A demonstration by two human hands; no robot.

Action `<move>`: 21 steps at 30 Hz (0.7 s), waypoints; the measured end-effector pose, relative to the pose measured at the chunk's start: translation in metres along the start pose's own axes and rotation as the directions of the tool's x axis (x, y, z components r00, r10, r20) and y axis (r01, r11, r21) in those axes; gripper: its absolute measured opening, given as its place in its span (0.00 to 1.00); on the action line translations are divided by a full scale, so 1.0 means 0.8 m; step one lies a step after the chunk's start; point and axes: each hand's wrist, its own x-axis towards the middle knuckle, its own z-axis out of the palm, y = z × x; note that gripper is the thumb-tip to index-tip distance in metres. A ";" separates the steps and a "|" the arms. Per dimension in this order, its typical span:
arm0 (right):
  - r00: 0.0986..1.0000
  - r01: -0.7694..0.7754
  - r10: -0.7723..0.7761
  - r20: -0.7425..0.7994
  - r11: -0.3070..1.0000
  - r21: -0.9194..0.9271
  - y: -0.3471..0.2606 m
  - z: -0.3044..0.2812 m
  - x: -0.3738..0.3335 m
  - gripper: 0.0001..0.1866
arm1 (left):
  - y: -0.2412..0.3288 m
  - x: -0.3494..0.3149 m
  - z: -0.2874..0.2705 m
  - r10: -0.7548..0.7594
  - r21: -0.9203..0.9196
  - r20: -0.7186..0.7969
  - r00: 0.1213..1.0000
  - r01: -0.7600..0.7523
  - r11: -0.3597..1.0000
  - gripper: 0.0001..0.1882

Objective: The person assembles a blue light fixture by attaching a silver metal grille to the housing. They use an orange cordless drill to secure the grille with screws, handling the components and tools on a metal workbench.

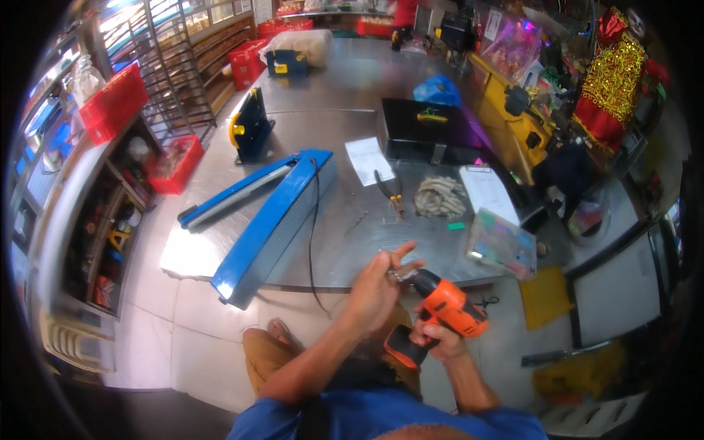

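An orange and black cordless drill (453,305) is gripped by its handle in my right hand (438,342), its chuck turned toward my left hand. My left hand (375,284) is up at the drill's tip, thumb and forefinger pinched together while other fingers stick out past the chuck. What the pinch holds is too small to make out. On the steel table (345,253) just beyond lie pliers (393,194) with dark and orange handles. A blue impulse sealer (275,220) with its long arm swung open rests to the left, its black cord (315,220) hanging over the table edge.
Grey work gloves (438,196), a clipboard (490,192), a clear parts case (503,243) and a paper sheet (370,161) lie on the table's right half. Behind them sits a black box (414,128). Red crates (176,165) stand left, beside a metal rack (172,62).
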 end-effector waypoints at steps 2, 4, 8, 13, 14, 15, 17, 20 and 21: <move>0.999 0.034 -0.034 -0.006 0.999 -0.012 0.000 0.002 0.004 0.23 | 0.003 0.003 -0.007 0.030 -0.030 0.175 0.984 -0.025 0.999 0.17; 0.997 0.077 -0.076 0.008 0.995 -0.061 0.000 0.000 0.008 0.22 | 0.018 0.005 -0.020 0.020 -0.329 0.435 0.900 0.138 0.934 0.17; 0.997 0.079 -0.081 -0.001 0.974 -0.212 0.009 -0.008 0.010 0.19 | 0.019 -0.001 -0.017 -0.057 -0.152 -0.175 0.983 0.030 0.988 0.17; 0.967 0.234 -0.239 0.087 0.705 -0.669 0.040 -0.007 0.008 0.18 | 0.008 -0.008 0.008 -0.002 -0.260 -0.154 0.988 -0.038 0.965 0.15; 0.966 0.251 -0.231 0.116 0.725 -0.641 0.040 -0.006 0.008 0.17 | 0.009 -0.010 0.011 0.068 -0.262 -0.104 0.992 -0.094 0.960 0.15; 0.973 0.221 -0.210 0.095 0.736 -0.639 0.041 -0.003 0.008 0.15 | 0.011 -0.013 0.013 0.022 -0.243 -0.140 0.990 -0.056 0.968 0.15; 0.973 0.202 -0.227 0.034 0.776 -0.597 0.037 0.005 0.008 0.09 | 0.012 -0.017 0.015 0.018 -0.242 -0.134 0.991 -0.051 0.969 0.14; 0.894 0.379 -0.381 0.235 0.366 -0.850 0.027 0.016 0.012 0.09 | 0.009 -0.021 0.018 0.020 -0.225 -0.129 0.991 -0.048 0.973 0.14; 0.885 0.407 -0.400 0.240 0.410 -0.816 0.025 0.019 0.014 0.10 | 0.006 -0.022 0.020 0.020 -0.185 -0.162 0.987 -0.051 0.981 0.14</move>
